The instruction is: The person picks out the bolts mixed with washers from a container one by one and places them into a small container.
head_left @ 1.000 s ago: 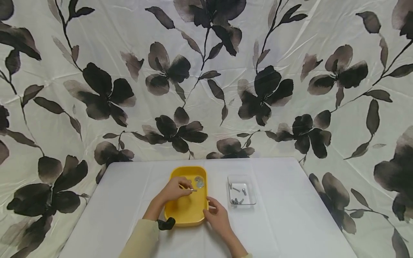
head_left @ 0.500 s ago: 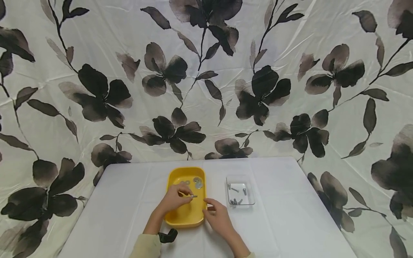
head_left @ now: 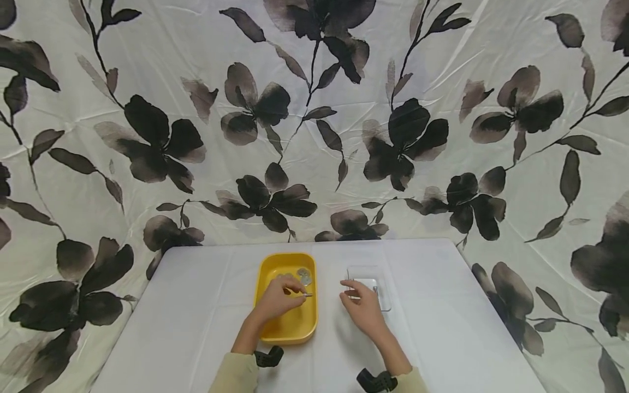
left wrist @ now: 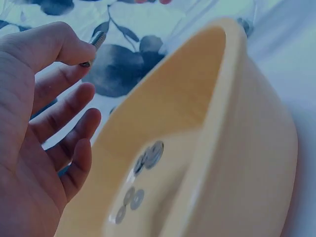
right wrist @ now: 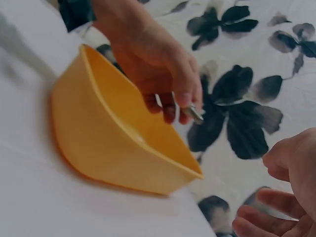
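Observation:
My left hand pinches a small threaded bolt between thumb and index finger, over the yellow tray. The other fingers of that hand are spread and loosely bent in the left wrist view. Flat round washers, several of them, lie on the tray floor toward its far end. My right hand is apart from the tray, its fingers relaxed and nothing between them. In the head view it overlaps the clear plastic box, hiding most of the metal bolts inside.
A white cloth covers the table. Behind it hangs a white curtain with dark flowers. A black wrist device sits on the right forearm, and another on the left.
The right hand has let go of the tray's right rim and moved right to the clear box. The left hand, still pinching the bolt, has shifted slightly right over the tray.

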`<state>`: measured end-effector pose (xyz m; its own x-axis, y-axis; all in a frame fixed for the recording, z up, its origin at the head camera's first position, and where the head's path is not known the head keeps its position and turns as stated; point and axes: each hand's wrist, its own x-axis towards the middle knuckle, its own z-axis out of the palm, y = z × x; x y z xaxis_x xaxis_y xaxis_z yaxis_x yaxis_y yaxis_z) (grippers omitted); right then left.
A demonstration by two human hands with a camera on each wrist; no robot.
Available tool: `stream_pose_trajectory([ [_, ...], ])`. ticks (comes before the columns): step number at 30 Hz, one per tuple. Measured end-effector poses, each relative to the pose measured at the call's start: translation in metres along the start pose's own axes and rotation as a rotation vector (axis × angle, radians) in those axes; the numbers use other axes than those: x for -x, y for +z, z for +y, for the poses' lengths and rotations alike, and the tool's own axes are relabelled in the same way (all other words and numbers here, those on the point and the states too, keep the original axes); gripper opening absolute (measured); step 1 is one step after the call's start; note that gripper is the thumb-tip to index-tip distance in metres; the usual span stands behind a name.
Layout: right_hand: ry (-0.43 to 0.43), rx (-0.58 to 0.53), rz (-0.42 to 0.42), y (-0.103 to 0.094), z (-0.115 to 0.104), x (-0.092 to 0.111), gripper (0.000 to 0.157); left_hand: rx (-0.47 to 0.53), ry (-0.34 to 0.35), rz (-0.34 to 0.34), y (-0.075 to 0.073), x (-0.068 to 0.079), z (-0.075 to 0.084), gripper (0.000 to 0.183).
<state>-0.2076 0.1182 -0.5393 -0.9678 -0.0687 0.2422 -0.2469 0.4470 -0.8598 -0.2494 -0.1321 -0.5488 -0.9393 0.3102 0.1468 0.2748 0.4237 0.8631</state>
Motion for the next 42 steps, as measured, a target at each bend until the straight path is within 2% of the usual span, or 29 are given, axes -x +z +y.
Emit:
stream_pose_trajectory([
  [4,-0.001,0.012,0.054,-0.023,0.005,-0.008,0.028,0.003,0.045,0.003,0.007,-0.007,0.006,0.008],
  [8,0.004,0.08,0.106,-0.044,0.012,-0.011,0.028,0.023,0.096,0.007,0.015,-0.013,0.012,0.009],
  [10,0.003,0.118,0.137,-0.053,0.018,-0.013,0.027,0.035,0.106,0.007,0.019,-0.016,0.016,0.009],
  [14,0.021,0.154,0.179,-0.064,0.032,-0.017,0.027,0.034,0.076,0.015,0.026,-0.022,0.022,0.008],
  [18,0.06,0.15,0.193,-0.064,0.048,-0.018,0.032,0.023,0.061,0.028,0.033,-0.027,0.025,0.007],
  [25,0.187,0.079,0.195,-0.06,0.072,-0.013,0.042,0.036,0.09,0.035,0.049,-0.038,0.03,0.008],
  [31,0.263,0.031,0.186,-0.057,0.082,-0.009,0.043,0.009,0.039,0.041,0.064,-0.049,0.034,0.009],
  [37,0.275,0.028,0.173,-0.053,0.088,-0.008,0.041,0.007,0.043,0.059,0.076,-0.062,0.036,0.007],
  [42,0.283,0.05,0.162,-0.053,0.094,-0.009,0.039,0.013,0.049,0.044,0.083,-0.072,0.038,0.008],
])
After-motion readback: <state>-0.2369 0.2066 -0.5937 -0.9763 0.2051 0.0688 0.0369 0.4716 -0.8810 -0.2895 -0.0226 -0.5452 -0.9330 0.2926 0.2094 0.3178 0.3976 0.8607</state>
